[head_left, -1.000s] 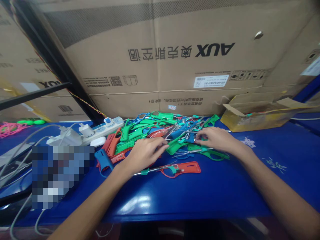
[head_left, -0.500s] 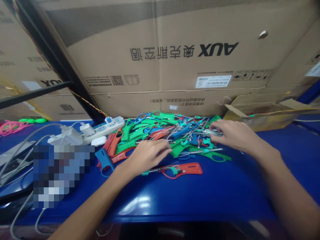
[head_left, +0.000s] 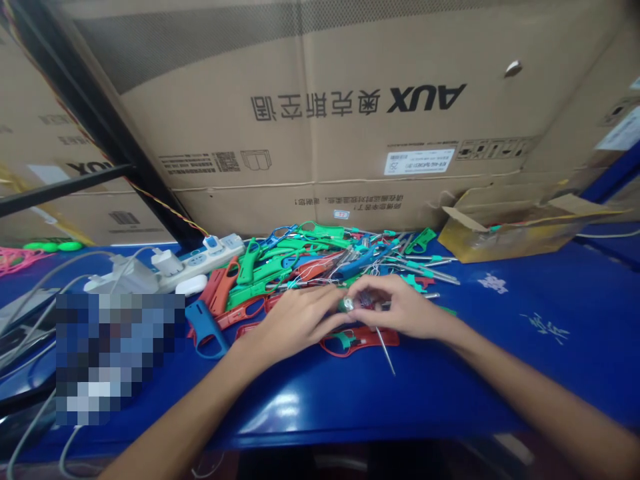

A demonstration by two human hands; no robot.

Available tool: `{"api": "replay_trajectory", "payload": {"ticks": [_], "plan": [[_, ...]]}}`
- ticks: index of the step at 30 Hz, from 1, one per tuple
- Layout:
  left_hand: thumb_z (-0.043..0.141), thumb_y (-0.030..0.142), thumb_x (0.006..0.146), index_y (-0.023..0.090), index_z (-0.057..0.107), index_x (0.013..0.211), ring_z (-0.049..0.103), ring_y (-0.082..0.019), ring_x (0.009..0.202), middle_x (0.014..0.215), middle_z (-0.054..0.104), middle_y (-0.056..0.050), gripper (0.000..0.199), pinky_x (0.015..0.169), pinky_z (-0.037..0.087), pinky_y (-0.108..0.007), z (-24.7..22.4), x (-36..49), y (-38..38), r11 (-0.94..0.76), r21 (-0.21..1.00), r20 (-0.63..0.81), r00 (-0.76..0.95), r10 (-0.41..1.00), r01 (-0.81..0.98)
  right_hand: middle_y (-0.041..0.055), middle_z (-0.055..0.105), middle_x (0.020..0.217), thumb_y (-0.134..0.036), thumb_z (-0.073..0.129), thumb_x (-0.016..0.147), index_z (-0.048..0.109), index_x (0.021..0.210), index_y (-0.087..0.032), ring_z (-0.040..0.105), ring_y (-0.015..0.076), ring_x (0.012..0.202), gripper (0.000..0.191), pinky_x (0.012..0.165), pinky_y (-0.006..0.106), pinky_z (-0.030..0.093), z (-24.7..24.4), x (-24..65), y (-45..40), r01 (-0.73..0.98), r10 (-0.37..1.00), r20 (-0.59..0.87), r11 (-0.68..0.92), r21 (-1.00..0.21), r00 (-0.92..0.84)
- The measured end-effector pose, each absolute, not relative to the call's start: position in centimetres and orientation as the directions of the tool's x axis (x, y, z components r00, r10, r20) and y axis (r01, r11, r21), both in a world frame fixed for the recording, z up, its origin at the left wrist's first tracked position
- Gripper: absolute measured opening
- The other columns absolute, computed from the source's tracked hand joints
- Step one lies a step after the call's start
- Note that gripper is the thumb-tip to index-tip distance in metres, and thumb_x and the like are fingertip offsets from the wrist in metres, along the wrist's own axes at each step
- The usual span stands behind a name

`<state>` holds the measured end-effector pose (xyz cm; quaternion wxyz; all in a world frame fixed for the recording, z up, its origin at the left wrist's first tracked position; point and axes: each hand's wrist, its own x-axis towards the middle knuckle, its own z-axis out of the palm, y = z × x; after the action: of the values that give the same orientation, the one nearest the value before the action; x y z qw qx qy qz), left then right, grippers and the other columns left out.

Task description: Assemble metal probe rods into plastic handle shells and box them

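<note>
My left hand and my right hand meet at the front of a pile of lighter parts. Both have their fingertips closed around a small clear lighter part with a silver end, mostly hidden by the fingers. A thin metal rod slants down from beneath my right hand; whether that hand grips it, I cannot tell. Below the hands lies a red lighter shell with a teal piece in it. Behind them are green lighter shells, blue and red ones, metal tubes and white wires.
At the left, a white power strip holds chargers and cables, near a pixelated patch. An open carton stands at the back right. Small pale scraps lie on the blue table. A large cardboard sheet forms the back.
My right hand has come from the pile's right side, bringing a clear part over to my left hand. A thin metal rod now shows beneath it. The view has shifted slightly.
</note>
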<state>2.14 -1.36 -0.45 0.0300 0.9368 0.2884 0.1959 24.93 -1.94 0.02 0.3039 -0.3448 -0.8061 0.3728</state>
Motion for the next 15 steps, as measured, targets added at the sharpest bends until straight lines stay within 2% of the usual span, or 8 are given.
{"api": "replay_trajectory", "payload": {"ticks": [3, 6, 7, 9, 11, 13, 14, 15], "plan": [[0.039, 0.038, 0.105, 0.018, 0.057, 0.117, 0.067, -0.019, 0.096, 0.106, 0.069, -0.006, 0.030, 0.077, 0.050, -0.031, -0.4, 2.2, -1.5, -0.842, 0.159, 0.339, 0.773, 0.536, 0.515, -0.0018, 0.063, 0.079, -0.038, 0.066, 0.087, 0.064, 0.098, -0.021, 0.053, 0.0108, 0.064, 0.021, 0.060, 0.024, 0.044, 0.0, 24.8, -1.9, 0.331, 0.774, 0.254, 0.509, -0.795, -0.579], [0.038, 0.033, 0.105, 0.020, 0.057, 0.116, 0.068, -0.018, 0.095, 0.107, 0.070, -0.005, 0.026, 0.078, 0.050, -0.031, -0.3, 2.2, -1.6, -0.835, 0.177, 0.336, 0.766, 0.548, 0.520, 0.0015, 0.068, 0.086, -0.040, 0.065, 0.088, 0.067, 0.091, -0.021, 0.060, 0.0147, 0.076, 0.019, 0.072, 0.028, 0.048, 1.4, 26.1, -1.3, 0.345, 0.772, 0.303, 0.549, -0.762, -0.559], [0.039, 0.032, 0.105, 0.021, 0.057, 0.116, 0.068, -0.018, 0.095, 0.107, 0.070, -0.004, 0.025, 0.078, 0.050, -0.030, -0.2, 2.2, -1.7, -0.833, 0.190, 0.341, 0.760, 0.553, 0.520, 0.0027, 0.068, 0.088, -0.041, 0.062, 0.089, 0.068, 0.088, -0.021, 0.061, 0.0159, 0.079, 0.020, 0.074, 0.029, 0.049, 2.0, 27.0, -1.0, 0.356, 0.788, 0.337, 0.554, -0.753, -0.515], [0.039, 0.030, 0.104, 0.021, 0.057, 0.116, 0.068, -0.018, 0.095, 0.108, 0.070, -0.004, 0.023, 0.079, 0.050, -0.030, 0.0, 2.1, -1.8, -0.825, 0.215, 0.346, 0.749, 0.565, 0.523, 0.0039, 0.068, 0.086, -0.043, 0.055, 0.093, 0.067, 0.096, -0.022, 0.061, 0.0157, 0.070, 0.024, 0.065, 0.028, 0.049, 3.1, 29.7, -0.1, 0.466, 0.876, 0.355, 0.476, -0.746, -0.326], [0.039, 0.027, 0.102, 0.020, 0.057, 0.114, 0.068, -0.018, 0.094, 0.107, 0.070, -0.004, 0.023, 0.077, 0.050, -0.030, 0.1, 2.1, -1.8, -0.821, 0.219, 0.340, 0.747, 0.571, 0.528, 0.0047, 0.067, 0.080, -0.040, 0.050, 0.095, 0.067, 0.105, -0.021, 0.061, 0.0166, 0.067, 0.027, 0.067, 0.030, 0.049, 3.9, 33.3, 0.7, 0.673, 0.906, 0.355, 0.412, -0.614, -0.230], [0.040, 0.026, 0.101, 0.020, 0.058, 0.111, 0.068, -0.018, 0.091, 0.104, 0.070, -0.005, 0.022, 0.075, 0.050, -0.030, 0.2, 2.1, -1.8, -0.822, 0.207, 0.335, 0.751, 0.569, 0.530, 0.0071, 0.070, 0.083, -0.033, 0.044, 0.097, 0.069, 0.109, -0.020, 0.060, 0.0147, 0.060, 0.031, 0.066, 0.030, 0.049, 4.0, 36.9, 1.5, 0.867, 0.941, 0.290, 0.287, -0.407, -0.175], [0.040, 0.025, 0.100, 0.020, 0.059, 0.110, 0.068, -0.018, 0.089, 0.103, 0.070, -0.005, 0.022, 0.074, 0.049, -0.030, 0.1, 2.1, -1.8, -0.825, 0.199, 0.335, 0.754, 0.565, 0.529, 0.0077, 0.072, 0.086, -0.029, 0.045, 0.096, 0.072, 0.102, -0.020, 0.059, 0.0126, 0.053, 0.029, 0.061, 0.028, 0.049, 3.9, 38.6, 1.7, 0.925, 0.967, 0.219, 0.201, -0.323, -0.133], [0.040, 0.025, 0.100, 0.019, 0.059, 0.109, 0.068, -0.018, 0.087, 0.101, 0.070, -0.005, 0.022, 0.072, 0.049, -0.030, 0.1, 2.1, -1.8, -0.827, 0.194, 0.338, 0.756, 0.561, 0.527, 0.0086, 0.073, 0.081, -0.023, 0.053, 0.090, 0.075, 0.087, -0.018, 0.057, 0.0123, 0.049, 0.023, 0.055, 0.027, 0.047, 3.6, 40.1, 1.9, 0.946, 0.973, 0.208, 0.156, -0.284, -0.098]]}}
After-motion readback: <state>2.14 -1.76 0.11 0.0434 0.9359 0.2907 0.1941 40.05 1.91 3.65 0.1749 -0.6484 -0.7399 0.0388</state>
